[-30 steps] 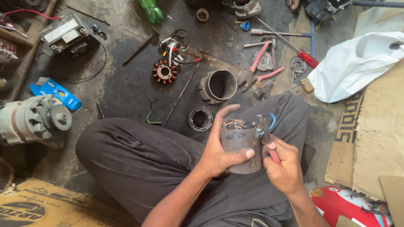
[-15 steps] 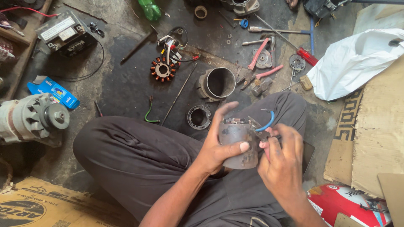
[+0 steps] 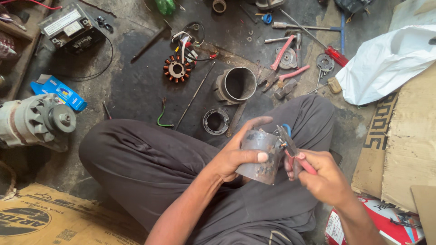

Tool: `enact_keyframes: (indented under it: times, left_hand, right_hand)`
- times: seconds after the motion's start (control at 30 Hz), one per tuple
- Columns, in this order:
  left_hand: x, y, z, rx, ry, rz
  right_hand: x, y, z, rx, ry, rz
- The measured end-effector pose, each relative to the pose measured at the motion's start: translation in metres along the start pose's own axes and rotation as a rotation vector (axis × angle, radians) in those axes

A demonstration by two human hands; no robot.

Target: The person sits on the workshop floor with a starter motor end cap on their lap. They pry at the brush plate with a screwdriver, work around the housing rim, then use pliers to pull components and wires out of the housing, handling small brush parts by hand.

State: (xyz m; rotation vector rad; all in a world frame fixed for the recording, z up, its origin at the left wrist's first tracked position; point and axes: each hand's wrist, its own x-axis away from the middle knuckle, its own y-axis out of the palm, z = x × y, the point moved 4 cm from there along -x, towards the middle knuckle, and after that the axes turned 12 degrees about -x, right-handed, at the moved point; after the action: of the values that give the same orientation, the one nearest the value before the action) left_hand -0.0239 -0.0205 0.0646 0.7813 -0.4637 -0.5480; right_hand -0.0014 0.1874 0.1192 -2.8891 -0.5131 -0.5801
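The left hand (image 3: 236, 156) was clamped on the grey motor housing (image 3: 260, 156) over the lap, the right hand (image 3: 320, 179) closed on red-handled pliers (image 3: 290, 149) working wires at its rim, unfinished.

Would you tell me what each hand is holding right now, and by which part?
The left hand grips a grey metal cylinder around its side wall. The right hand holds pink-handled pliers by the handles, jaws at the cylinder's rim.

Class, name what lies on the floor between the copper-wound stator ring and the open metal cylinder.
In the head view, a thin metal rod lies slantwise on the dark floor between the stator ring and the open metal cylinder; nothing else shows there.
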Motion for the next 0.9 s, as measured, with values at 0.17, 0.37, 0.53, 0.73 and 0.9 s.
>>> enact_keyframes:
  times: [0.17,0.37,0.53,0.73,0.9]
  left_hand:
    - [-0.005,0.002,0.0,-0.012,0.047,0.052]
    - [-0.004,0.006,0.0,-0.013,0.112,0.118]
    - [-0.004,0.003,-0.004,-0.005,0.131,0.118]
    - [-0.007,-0.002,-0.012,0.206,0.035,0.14]
    - [-0.007,-0.002,-0.008,0.152,0.06,0.162]
  right_hand:
    - [-0.004,0.003,-0.008,0.129,-0.102,-0.034]
    - [0.007,0.037,-0.046,0.71,-0.422,0.277]
    - [0.003,0.051,-0.051,1.024,-0.468,0.405]
    - [-0.005,0.04,-0.033,1.06,-0.529,0.368]
    - [-0.016,0.03,-0.034,1.01,-0.674,0.336]
